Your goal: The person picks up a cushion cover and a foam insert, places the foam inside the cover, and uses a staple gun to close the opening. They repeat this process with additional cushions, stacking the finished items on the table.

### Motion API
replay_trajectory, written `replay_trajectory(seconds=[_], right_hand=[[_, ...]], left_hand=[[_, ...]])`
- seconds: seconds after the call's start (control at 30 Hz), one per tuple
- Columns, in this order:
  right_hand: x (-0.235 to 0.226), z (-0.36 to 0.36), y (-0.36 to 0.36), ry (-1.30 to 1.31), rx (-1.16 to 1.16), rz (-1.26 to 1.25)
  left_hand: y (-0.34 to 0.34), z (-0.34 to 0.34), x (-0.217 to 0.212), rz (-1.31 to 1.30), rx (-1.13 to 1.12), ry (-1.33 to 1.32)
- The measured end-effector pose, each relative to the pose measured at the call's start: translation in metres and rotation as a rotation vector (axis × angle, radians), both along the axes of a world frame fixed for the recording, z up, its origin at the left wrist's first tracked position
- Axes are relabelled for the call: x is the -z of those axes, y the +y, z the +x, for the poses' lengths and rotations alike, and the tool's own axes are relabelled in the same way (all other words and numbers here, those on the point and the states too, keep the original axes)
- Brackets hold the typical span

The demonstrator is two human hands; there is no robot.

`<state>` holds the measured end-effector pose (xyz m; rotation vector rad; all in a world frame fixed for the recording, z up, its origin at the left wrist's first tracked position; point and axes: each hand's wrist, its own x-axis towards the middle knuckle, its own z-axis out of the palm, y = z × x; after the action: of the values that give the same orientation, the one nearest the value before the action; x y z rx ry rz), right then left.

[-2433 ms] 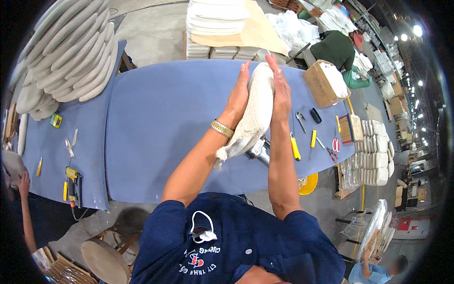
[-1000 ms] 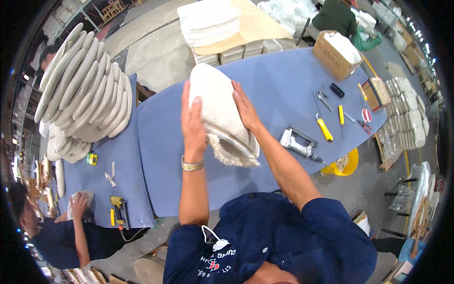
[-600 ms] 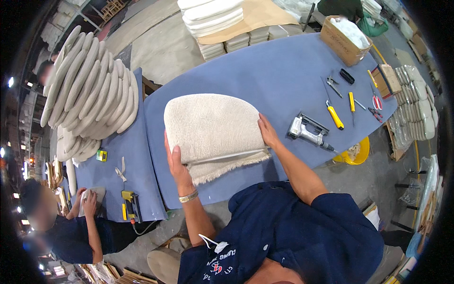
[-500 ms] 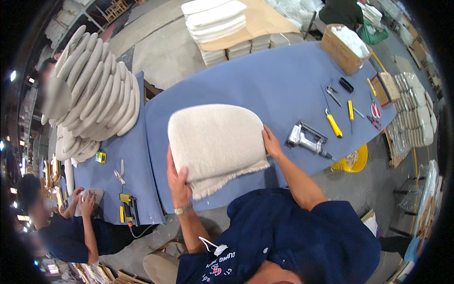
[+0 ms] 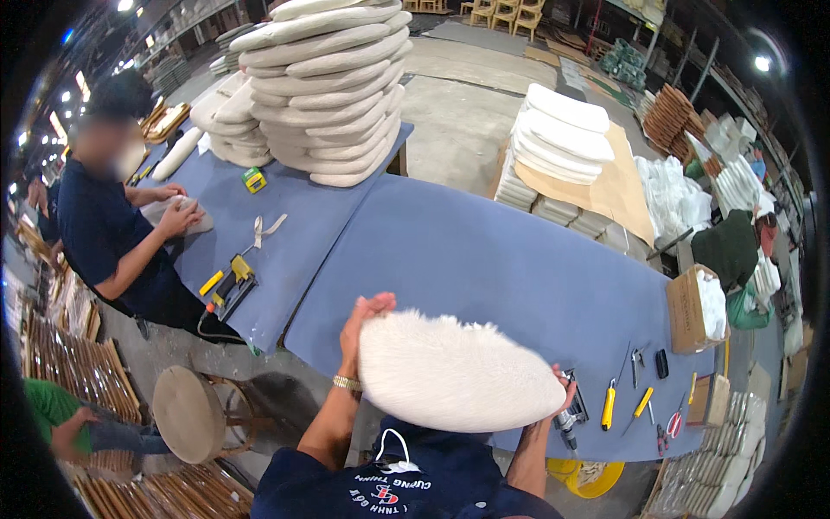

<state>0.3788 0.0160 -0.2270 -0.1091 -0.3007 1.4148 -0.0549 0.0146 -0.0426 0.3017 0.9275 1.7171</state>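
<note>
A blue counter [image 5: 484,251] is spread before the person from ten to two o'clock, twelve being straight ahead. Between eleven and twelve o'clock, it is loaded with a tall stack of beige cushions [image 5: 328,104]. At ten o'clock, a pale piece is held in the hands of a co-worker [image 5: 108,221]. Beyond the far edge, between twelve and one, white pads [image 5: 562,138] are piled on a brown sheet [image 5: 621,192]. Between nine and ten, a round stool [image 5: 190,415] is seen on the floor.

Close in at twelve o'clock, over the counter's near edge, a cream cushion [image 5: 458,381] is held between two hands, its frayed edge turned away from the person. A cardboard box [image 5: 687,311] is placed at two o'clock, and a yellow bucket [image 5: 596,483] is seen at three.

The left hand [image 5: 353,333] is clamped on the cushion's nine o'clock end. Its three o'clock end is gripped by the right hand [image 5: 566,391], which is partly hidden. Just beside that hand, at two o'clock, a silver pneumatic gun [image 5: 566,421] is partly covered. Red-handled scissors [image 5: 674,422] are laid between two and three, and a small tape measure [image 5: 253,180] is set at eleven.
</note>
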Motion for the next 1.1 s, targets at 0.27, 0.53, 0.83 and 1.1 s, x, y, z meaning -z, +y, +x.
replay_trajectory(seconds=[0.27, 0.53, 0.83, 1.1], right_hand=[[-0.183, -0.012, 0.022, -0.668, -0.025, -0.169], [-0.100, 0.018, -0.033, -0.971, -0.320, -0.320], [-0.144, -0.114, -0.066, -1.802, -1.001, 0.116], [-0.108, -0.170, -0.084, -1.735, -1.297, 0.401]], left_hand=[[-0.022, -0.041, 0.009, -0.421, 0.269, 0.194], [0.030, -0.056, 0.024, -0.487, -0.039, 1.001], [0.181, 0.018, -0.178, 0.356, 0.226, 1.652], [0.098, 0.242, 0.030, 1.255, 1.057, 1.913]])
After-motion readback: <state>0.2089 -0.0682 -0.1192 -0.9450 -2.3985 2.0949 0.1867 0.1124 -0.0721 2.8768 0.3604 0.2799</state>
